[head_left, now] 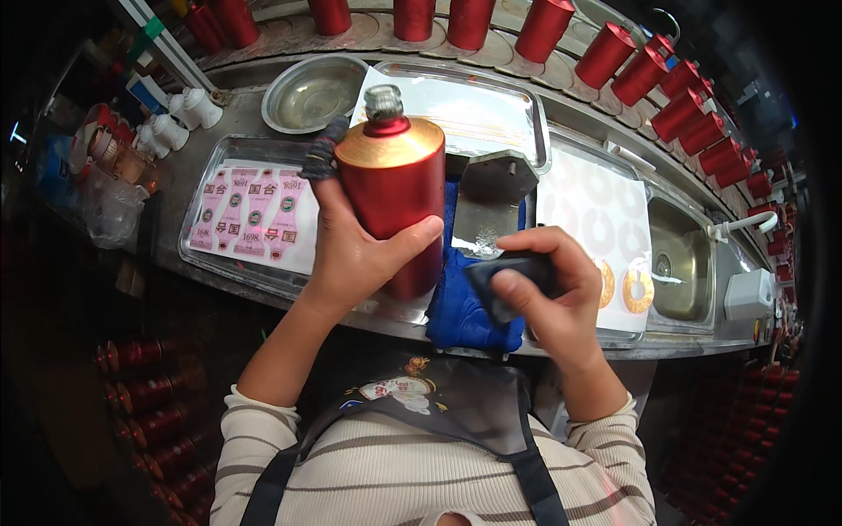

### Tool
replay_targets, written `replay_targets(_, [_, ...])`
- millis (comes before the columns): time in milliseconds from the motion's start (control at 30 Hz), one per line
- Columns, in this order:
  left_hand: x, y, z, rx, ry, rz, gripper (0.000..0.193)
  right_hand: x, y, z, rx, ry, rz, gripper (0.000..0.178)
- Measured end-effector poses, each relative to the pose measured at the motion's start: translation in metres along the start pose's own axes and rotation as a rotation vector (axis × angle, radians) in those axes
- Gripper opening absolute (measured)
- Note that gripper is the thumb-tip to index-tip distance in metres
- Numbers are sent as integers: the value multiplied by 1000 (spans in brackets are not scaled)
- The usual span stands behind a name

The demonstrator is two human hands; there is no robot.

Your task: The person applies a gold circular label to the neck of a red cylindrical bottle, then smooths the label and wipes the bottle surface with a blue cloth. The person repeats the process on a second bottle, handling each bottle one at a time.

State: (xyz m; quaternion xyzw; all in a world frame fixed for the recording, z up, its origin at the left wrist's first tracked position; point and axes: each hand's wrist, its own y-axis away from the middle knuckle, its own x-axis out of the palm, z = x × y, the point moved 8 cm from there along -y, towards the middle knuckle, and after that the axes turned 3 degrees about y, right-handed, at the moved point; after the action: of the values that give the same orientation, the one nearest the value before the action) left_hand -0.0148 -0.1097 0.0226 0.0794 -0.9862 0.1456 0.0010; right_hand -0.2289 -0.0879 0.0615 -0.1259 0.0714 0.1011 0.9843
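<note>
Red metallic cylindrical bottle (396, 188), near-upright in your left hand (360, 250).
You wrap its side, apparently for steadiness; your right hand (561, 294), apart, pinches a dark wedge-shaped piece (514, 266) over blue cloth (467, 309), seemingly keeping the tip free.

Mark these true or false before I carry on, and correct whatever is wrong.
1. The left hand holds a red bottle. True.
2. The right hand is empty. False: it holds a dark object.
3. The pink labels lie to the left of that bottle. True.
4. The gold rings lie among the pink labels. False: they lie to the right of the right hand, near the sink.
5. The bowl stands farther left than the sink. True.
</note>
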Motion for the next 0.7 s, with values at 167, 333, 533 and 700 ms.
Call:
replay_targets(167, [69, 11, 11, -368, 220, 432, 87, -52, 29, -84, 482, -207, -1, 19])
replay_targets(333, [108, 31, 60, -573, 210, 417, 84, -43, 57, -95, 513, 36, 58, 65])
replay_targets(533, [110, 24, 71, -542, 106, 384, 82, -42, 55, -123, 490, -16, 78, 71])
replay_targets(700, [114, 22, 65, -525, 66, 373, 83, -41, 48, -127, 476, -117, 113, 69])
